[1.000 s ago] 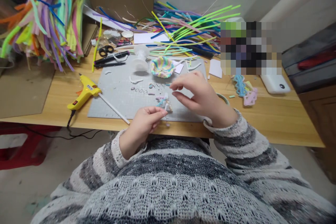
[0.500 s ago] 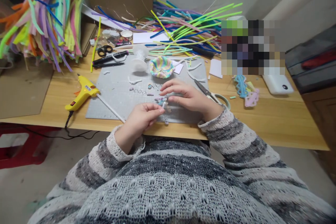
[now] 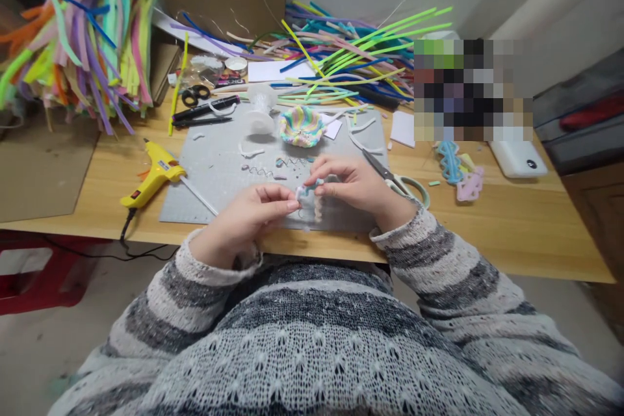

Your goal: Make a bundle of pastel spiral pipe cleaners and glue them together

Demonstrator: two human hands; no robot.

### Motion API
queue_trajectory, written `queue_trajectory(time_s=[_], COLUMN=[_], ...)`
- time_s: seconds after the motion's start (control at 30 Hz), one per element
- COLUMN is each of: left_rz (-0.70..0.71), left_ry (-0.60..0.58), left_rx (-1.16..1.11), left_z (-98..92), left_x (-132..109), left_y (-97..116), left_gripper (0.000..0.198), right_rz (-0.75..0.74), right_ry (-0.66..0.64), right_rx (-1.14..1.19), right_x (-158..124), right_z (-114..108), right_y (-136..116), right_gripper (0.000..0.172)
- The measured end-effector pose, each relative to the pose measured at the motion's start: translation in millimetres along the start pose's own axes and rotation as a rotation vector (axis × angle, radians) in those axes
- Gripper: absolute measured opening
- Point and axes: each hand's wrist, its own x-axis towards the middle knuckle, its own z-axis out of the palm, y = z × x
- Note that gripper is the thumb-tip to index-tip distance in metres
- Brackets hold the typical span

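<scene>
Between my two hands, over the near part of the grey cutting mat (image 3: 195,169), is a small pastel pipe-cleaner piece (image 3: 308,190) in white and light blue, with a wavy pale strand hanging below it. My left hand (image 3: 260,208) pinches its left end between thumb and fingertips. The thumb and forefinger of my right hand (image 3: 346,185) grip its blue right end. Just beyond my hands lie a coiled wire (image 3: 263,172) with a purple tip and another coil (image 3: 287,162) with a blue end. A pastel ruffled pipe-cleaner bowl (image 3: 301,127) sits farther back.
A yellow hot glue gun (image 3: 158,172) lies at left, its cord hanging off the table. Scissors (image 3: 390,175) rest by my right wrist. Behind are a clear spool (image 3: 260,107), black pens (image 3: 207,110) and piled pipe cleaners (image 3: 351,52). A white phone (image 3: 519,159) lies at far right.
My right hand has closed its thumb and forefinger on the blue end of the piece. The piece has been raised and turned between both hands; my left hand has shifted slightly left.
</scene>
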Motion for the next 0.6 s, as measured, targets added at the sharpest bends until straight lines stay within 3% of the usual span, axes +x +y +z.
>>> queue_trajectory(time_s=[0.17, 0.37, 0.6], left_rz=[0.113, 0.215, 0.287], left_ry=[0.018, 0.071, 0.253], left_rx=[0.030, 0.131, 0.277], left_z=[-6.2, -7.9, 6.0], left_x=[-1, 4, 8], left_y=[22, 21, 15], left_gripper=[0.017, 0.011, 0.012], right_rz=[0.041, 0.011, -0.034], right_ry=[0.137, 0.372, 0.364], right_rx=[0.013, -0.098, -0.158], right_x=[-2, -3, -7], right_z=[3, 8, 18], right_y=[-1, 4, -1], right_gripper=[0.016, 0.016, 0.015])
